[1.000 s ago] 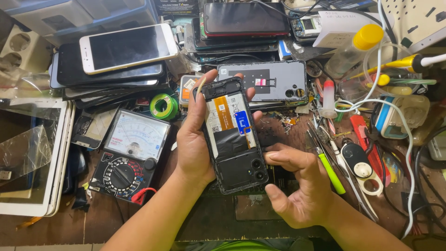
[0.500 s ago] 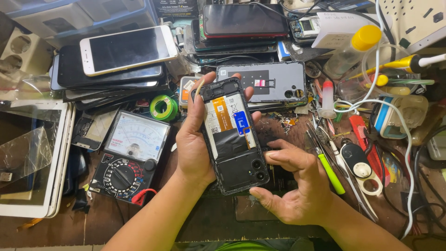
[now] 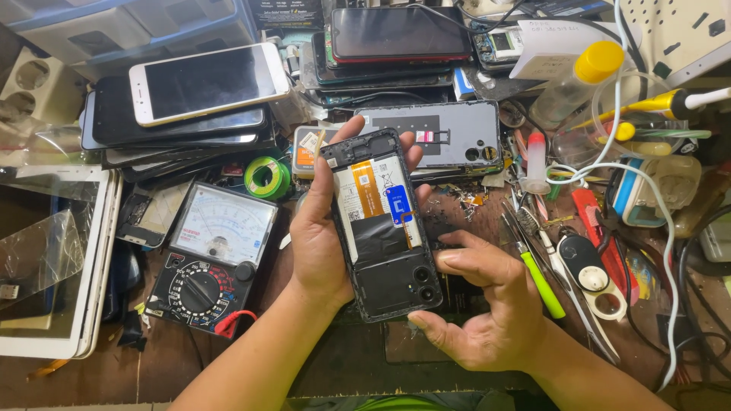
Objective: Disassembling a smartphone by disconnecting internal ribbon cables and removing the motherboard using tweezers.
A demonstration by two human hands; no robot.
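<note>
Two hands work near the tabletop's middle: our left hand (image 3: 320,243) grasps the opened phone (image 3: 383,224) steady, back facing us, while our right hand (image 3: 483,312) stays released beside it.

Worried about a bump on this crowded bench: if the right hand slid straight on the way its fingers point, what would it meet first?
The right hand points left, so it would probably first meet the opened phone held in the left hand; its fingertips look already at that edge.
</note>
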